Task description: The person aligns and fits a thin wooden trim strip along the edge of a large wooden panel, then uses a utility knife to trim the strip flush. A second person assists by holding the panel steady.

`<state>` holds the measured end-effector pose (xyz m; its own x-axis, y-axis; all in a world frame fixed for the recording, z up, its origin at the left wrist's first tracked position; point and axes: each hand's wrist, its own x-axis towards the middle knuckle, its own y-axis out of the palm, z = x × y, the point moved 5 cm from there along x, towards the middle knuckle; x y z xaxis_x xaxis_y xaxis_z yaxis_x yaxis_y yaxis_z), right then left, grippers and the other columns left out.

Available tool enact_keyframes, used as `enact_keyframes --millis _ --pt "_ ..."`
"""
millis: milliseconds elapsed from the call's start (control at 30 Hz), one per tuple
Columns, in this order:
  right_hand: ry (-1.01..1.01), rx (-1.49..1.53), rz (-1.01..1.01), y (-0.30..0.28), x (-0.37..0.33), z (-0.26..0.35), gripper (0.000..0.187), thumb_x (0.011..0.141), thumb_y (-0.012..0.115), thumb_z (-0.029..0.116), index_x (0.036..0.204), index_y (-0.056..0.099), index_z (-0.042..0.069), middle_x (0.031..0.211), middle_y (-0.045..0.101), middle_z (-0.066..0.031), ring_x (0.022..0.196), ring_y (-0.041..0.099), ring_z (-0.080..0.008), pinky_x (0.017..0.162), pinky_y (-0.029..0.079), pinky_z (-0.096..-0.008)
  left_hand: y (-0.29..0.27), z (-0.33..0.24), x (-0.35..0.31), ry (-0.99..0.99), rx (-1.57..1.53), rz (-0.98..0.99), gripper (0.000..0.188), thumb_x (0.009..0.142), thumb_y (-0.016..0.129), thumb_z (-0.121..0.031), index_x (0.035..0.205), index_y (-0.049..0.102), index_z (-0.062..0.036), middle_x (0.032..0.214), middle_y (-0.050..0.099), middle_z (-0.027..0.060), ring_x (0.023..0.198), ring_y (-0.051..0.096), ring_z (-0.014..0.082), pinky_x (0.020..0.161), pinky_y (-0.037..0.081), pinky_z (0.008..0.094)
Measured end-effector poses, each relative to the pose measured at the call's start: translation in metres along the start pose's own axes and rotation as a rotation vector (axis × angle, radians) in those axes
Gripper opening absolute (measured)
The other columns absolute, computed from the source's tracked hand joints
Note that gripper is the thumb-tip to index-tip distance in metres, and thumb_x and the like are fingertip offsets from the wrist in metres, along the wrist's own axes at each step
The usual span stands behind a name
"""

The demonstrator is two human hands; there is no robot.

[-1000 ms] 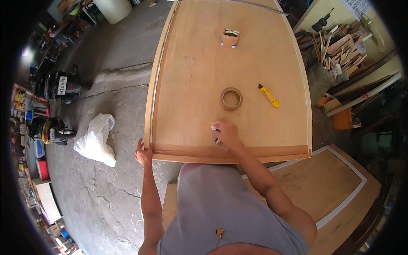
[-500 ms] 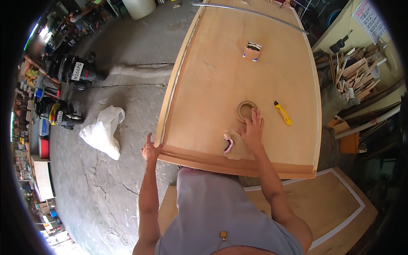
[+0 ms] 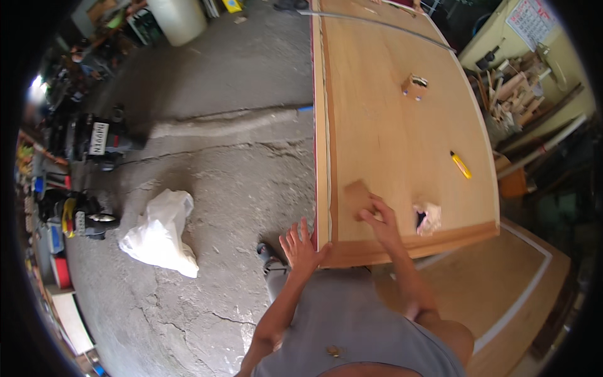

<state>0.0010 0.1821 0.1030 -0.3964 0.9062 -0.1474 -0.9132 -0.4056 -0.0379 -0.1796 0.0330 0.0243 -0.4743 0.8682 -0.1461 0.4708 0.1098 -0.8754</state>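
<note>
A large plywood panel (image 3: pixel 389 138), with brown tape along its borders, lies in front of me. My left hand (image 3: pixel 300 247) rests at its near left corner, fingers spread and thumb against the edge. Slightly blurred, my right hand (image 3: pixel 383 221) grips a roll of brown tape (image 3: pixel 357 193) tilted up above the panel. Right of that hand sits a crumpled tan wad (image 3: pixel 429 218) with a dark opening. Farther right lies a yellow utility knife (image 3: pixel 460 164). A small open cardboard box (image 3: pixel 415 87) stands farther up the panel.
A long metal strip (image 3: pixel 377 24) crosses the panel's far end. Below the near right edge is another panel with a white border (image 3: pixel 515 295). On the concrete floor at left lie a white plastic bag (image 3: pixel 162 232) and parked motorcycles (image 3: pixel 94 141). Wood scraps (image 3: pixel 518 94) are piled at right.
My right hand has picked the tape roll up off the panel and brought it toward the left border. My left hand's fingers have spread at the corner. The whole view has shifted.
</note>
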Motion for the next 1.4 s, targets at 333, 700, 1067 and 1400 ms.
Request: enact_keyframes --millis 333,700,1067,1400 --pt "-0.22 0.304 0.135 0.19 -0.017 0.122 0.034 0.09 0.069 0.008 0.121 0.061 -0.001 0.141 0.046 -0.0139 0.13 0.045 -0.0216 0.108 0.035 -0.0379 -0.179 0.081 0.074 0.151 -1.19 0.462 0.121 0.064 0.089 -0.042 0.155 0.015 -0.0133 0.139 0.046 0.0207 0.126 0.049 0.0321 0.105 0.038 0.048" --pt "-0.179 -0.122 -0.017 0.202 0.011 0.117 0.05 0.085 0.075 0.018 0.131 0.057 0.006 0.137 0.053 -0.0118 0.13 0.047 -0.0234 0.108 0.037 -0.0367 -0.193 0.075 0.146 -0.026 -1.678 0.689 0.085 0.077 0.074 -0.044 0.146 0.037 -0.0101 0.137 0.049 0.0118 0.128 0.048 0.0291 0.107 0.039 0.0448" --pt "0.931 -1.048 -1.206 -0.219 -0.055 -0.109 0.076 0.071 0.076 0.046 0.139 0.05 0.023 0.135 0.055 -0.0204 0.131 0.046 -0.0359 0.104 0.041 -0.05 -0.138 0.221 0.296 -0.615 -1.529 0.438 0.077 0.081 0.064 -0.06 0.139 0.042 -0.0139 0.126 0.051 0.0132 0.104 0.059 0.0356 0.076 0.052 0.0489" --pt "1.032 -0.713 -1.328 -0.192 0.033 -0.059 0.043 0.081 0.065 0.013 0.123 0.063 0.013 0.102 0.07 -0.0192 0.088 0.07 -0.0318 0.074 0.057 -0.0441 -0.145 0.176 0.456 -0.73 -1.401 0.323 0.08 0.08 0.065 -0.063 0.139 0.04 -0.014 0.125 0.045 0.0171 0.101 0.058 0.0371 0.072 0.053 0.0467"
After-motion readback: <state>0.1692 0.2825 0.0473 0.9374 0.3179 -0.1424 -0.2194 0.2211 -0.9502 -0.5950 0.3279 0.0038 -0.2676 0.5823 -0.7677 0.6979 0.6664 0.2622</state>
